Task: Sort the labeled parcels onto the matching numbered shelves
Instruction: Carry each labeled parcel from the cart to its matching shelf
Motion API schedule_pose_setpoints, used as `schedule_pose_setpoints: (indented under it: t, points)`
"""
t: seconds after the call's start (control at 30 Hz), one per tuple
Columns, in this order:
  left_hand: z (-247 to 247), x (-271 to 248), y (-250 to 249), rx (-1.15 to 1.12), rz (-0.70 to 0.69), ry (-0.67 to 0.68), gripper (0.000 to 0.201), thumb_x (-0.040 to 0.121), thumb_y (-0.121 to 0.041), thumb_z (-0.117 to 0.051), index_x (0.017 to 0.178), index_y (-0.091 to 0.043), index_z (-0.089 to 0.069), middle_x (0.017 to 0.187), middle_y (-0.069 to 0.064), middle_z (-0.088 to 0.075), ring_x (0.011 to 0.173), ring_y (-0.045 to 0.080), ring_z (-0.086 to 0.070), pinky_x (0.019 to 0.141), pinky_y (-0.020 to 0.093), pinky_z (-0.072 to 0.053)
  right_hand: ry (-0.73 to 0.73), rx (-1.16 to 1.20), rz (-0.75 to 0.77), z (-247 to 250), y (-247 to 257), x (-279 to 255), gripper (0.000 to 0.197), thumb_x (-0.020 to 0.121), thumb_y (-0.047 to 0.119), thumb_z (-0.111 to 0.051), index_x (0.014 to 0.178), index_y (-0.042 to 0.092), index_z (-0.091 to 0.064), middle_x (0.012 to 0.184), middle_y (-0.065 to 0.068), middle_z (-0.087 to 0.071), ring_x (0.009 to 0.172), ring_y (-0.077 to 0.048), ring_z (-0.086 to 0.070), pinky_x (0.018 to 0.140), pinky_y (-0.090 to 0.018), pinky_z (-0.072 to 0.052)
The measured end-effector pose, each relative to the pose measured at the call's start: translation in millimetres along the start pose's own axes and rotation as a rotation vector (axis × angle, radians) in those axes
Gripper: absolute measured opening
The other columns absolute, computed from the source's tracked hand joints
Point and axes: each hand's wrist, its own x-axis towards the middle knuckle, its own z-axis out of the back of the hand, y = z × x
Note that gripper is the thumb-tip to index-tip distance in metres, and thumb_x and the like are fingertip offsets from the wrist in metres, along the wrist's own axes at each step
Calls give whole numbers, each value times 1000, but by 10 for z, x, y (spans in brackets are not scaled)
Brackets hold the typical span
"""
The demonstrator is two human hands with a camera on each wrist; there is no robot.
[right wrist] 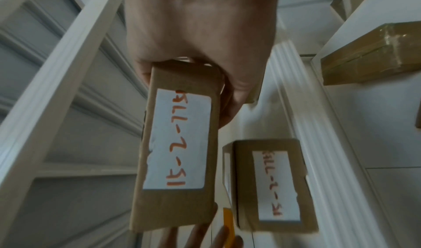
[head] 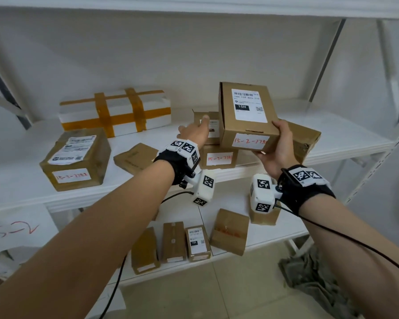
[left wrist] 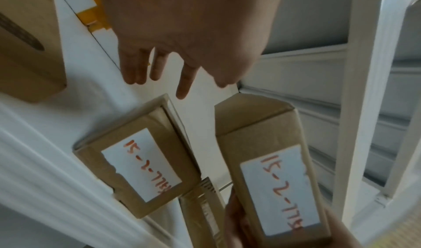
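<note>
My right hand grips a brown cardboard parcel by its near right corner, thumb on top and fingers underneath. The parcel bears a printed shipping label on top and a white tag with red writing "15-2-77…" on its front. It hangs above the middle shelf, over a smaller tagged parcel. My left hand reaches forward with straight fingers over a small box behind that parcel and holds nothing. A paper sign reading "15-2" hangs on the shelf's front edge.
On the same shelf lie a white foam box with orange tape, a brown tagged box, a flat carton and a taped box at the right. The lower shelf holds several small cartons. A grey cloth lies on the floor.
</note>
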Motion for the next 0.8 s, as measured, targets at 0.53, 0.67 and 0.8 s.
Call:
schedule_pose_setpoints:
  t: [0.53,0.67,0.8]
  points:
    - [2573,-784,1555,-1003,-56,-274,70,75,-36,-77,132,-7,-49,119,17,-69,106,26,-67,60,27,-54,541,-183,-165,-2164,-820,-768,51,101,50,-47,141,18,-51,134,-14,-60,120,-30,-63,104,-42,-52]
    - [3100,-1031,2271,-979,-19,-493,71,73,-46,-70,131,-10,-53,112,14,-70,103,23,-66,54,24,-49,513,-195,-217,-2417,-1093,-902,46,102,45,-49,136,14,-55,132,-16,-63,106,-26,-67,86,-35,-57]
    - [3188,-1151,2856,-979,111,-624,69,70,-47,-72,129,-16,-57,107,11,-72,101,24,-68,51,23,-50,483,-223,-254,-2540,-1296,-1003,38,101,40,-50,129,14,-58,130,-14,-65,104,-24,-68,82,-32,-55]
